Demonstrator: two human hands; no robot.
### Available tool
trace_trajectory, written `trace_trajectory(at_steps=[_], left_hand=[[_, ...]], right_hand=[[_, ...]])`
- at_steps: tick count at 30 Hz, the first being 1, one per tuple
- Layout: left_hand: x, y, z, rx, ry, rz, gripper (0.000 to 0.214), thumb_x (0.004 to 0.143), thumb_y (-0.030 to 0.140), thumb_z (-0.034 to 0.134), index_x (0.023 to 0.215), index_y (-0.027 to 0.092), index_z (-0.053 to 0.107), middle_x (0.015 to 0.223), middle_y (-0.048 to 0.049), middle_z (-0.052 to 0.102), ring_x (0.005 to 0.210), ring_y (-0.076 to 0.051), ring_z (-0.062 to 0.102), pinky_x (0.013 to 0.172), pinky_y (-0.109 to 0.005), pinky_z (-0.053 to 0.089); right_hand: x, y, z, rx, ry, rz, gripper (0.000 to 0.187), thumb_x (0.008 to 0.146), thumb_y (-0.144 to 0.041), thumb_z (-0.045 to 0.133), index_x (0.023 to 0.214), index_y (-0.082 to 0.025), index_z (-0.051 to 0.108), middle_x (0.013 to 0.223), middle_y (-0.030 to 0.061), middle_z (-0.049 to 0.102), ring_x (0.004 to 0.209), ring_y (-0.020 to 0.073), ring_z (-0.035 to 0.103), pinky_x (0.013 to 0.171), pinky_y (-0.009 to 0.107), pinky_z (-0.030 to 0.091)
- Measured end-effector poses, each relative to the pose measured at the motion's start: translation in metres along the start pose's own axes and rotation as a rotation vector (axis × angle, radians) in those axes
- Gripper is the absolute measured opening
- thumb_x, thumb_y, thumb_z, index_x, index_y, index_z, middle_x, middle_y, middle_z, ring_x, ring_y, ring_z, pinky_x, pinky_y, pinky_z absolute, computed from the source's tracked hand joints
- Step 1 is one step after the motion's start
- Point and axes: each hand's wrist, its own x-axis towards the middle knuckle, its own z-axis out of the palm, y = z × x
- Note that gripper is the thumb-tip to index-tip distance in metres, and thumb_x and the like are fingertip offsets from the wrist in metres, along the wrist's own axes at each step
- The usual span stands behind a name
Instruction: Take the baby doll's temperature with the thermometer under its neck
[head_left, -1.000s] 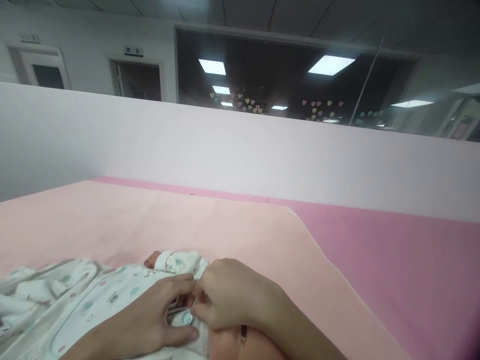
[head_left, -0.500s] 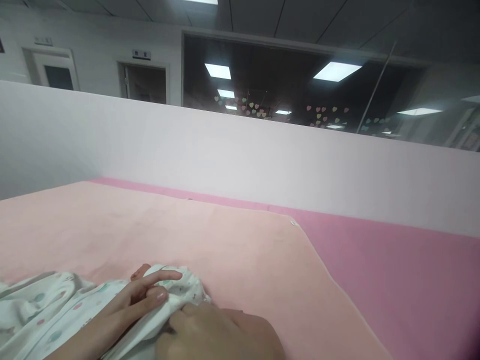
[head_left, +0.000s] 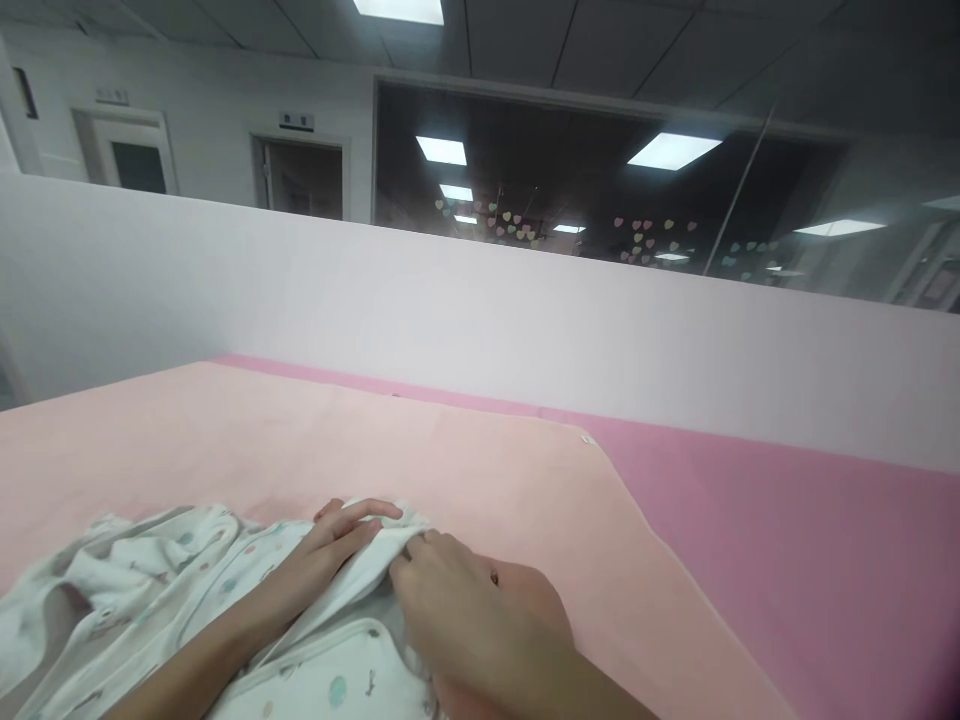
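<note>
A white baby garment with coloured dots lies over a baby or lifelike baby doll; I cannot tell which. The bare head is at the right, partly behind my right hand. My right hand is closed on the garment's upper edge beside the head, its fingertips tucked into the cloth. My left hand lies over the garment's upper part, fingers bent around the cloth, thumb near the edge. A small hand shows just beyond my left hand.
A peach-coloured mat lies under the garment, on a pink surface. A low white partition runs along the back. Behind it are a doorway and a window with heart stickers.
The view has tilted, so hands and garment sit higher and further right. My right hand has shifted towards the garment's upper edge, and more of the garment's front and the head shows.
</note>
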Motion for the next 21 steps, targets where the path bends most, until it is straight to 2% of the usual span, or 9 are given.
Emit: trace_trajectory(at_steps=[3,5,8,11,13,17,19,21], left_hand=[[0.002,0.0,0.0,-0.065,-0.026,-0.021,0.038,0.071,0.045,0.06,0.1,0.021,0.067,0.081,-0.0034,0.065,0.076,-0.022,0.058,0.064,-0.028,0.044],[0.006,-0.003,0.0,-0.125,-0.072,-0.04,0.04,0.07,0.046,0.061,0.1,0.019,0.066,0.078,-0.0028,0.064,0.072,-0.02,0.057,0.062,-0.026,0.043],[0.011,-0.008,0.0,-0.209,-0.122,-0.053,0.04,0.07,0.046,0.063,0.1,0.019,0.064,0.079,-0.0025,0.064,0.072,-0.018,0.057,0.063,-0.024,0.041],[0.011,-0.009,0.001,-0.241,-0.131,-0.023,0.043,0.068,0.044,0.065,0.103,0.018,0.063,0.081,-0.0035,0.064,0.073,-0.018,0.057,0.063,-0.025,0.041],[0.009,-0.007,0.003,-0.245,-0.178,0.007,0.045,0.068,0.045,0.065,0.104,0.017,0.063,0.077,-0.003,0.063,0.068,-0.017,0.055,0.059,-0.024,0.039],[0.004,-0.006,0.003,-0.215,-0.453,0.057,0.036,0.073,0.042,0.062,0.095,0.014,0.067,0.058,-0.0002,0.054,0.053,-0.011,0.043,0.051,-0.022,0.03],[0.004,-0.008,0.001,-0.203,-0.538,0.083,0.031,0.074,0.037,0.062,0.091,0.012,0.068,0.053,0.0003,0.051,0.05,-0.01,0.038,0.049,-0.023,0.027],[0.004,-0.01,-0.003,-0.253,-0.553,0.107,0.029,0.073,0.034,0.065,0.093,0.012,0.067,0.05,0.0022,0.046,0.047,-0.008,0.032,0.047,-0.023,0.023]], right_hand=[[0.009,-0.014,0.0,-0.308,-0.117,0.101,0.016,0.068,-0.002,0.055,0.079,-0.013,0.06,0.078,0.0099,0.063,0.074,0.021,0.056,0.062,0.029,0.042],[0.014,-0.024,0.0,-0.419,-0.14,0.159,0.016,0.065,0.0,0.059,0.073,-0.015,0.06,0.076,0.0093,0.063,0.074,0.0208,0.057,0.062,0.028,0.042],[0.01,-0.032,-0.003,-0.419,-0.075,0.225,0.019,0.064,0.003,0.058,0.067,-0.016,0.058,0.069,0.0067,0.063,0.07,0.0191,0.057,0.061,0.027,0.04],[-0.014,-0.038,-0.018,-0.369,0.091,0.283,0.016,0.069,-0.001,0.054,0.072,-0.015,0.06,0.071,0.0066,0.063,0.071,0.0193,0.057,0.067,0.03,0.04],[-0.039,-0.045,-0.033,-0.269,0.253,0.325,0.016,0.074,-0.004,0.051,0.078,-0.016,0.061,0.076,0.0065,0.065,0.075,0.019,0.057,0.072,0.031,0.04],[-0.082,-0.06,-0.056,0.209,0.666,0.441,0.021,0.084,-0.014,0.045,0.086,-0.019,0.065,0.084,0.0045,0.067,0.08,0.0167,0.059,0.073,0.029,0.043],[-0.09,-0.063,-0.056,0.517,0.839,0.488,0.02,0.084,-0.022,0.047,0.089,-0.019,0.066,0.09,0.0047,0.068,0.083,0.017,0.061,0.072,0.028,0.046],[-0.088,-0.061,-0.045,0.771,0.941,0.54,0.021,0.082,-0.028,0.05,0.089,-0.018,0.067,0.091,0.0052,0.069,0.084,0.0176,0.062,0.074,0.028,0.048]])
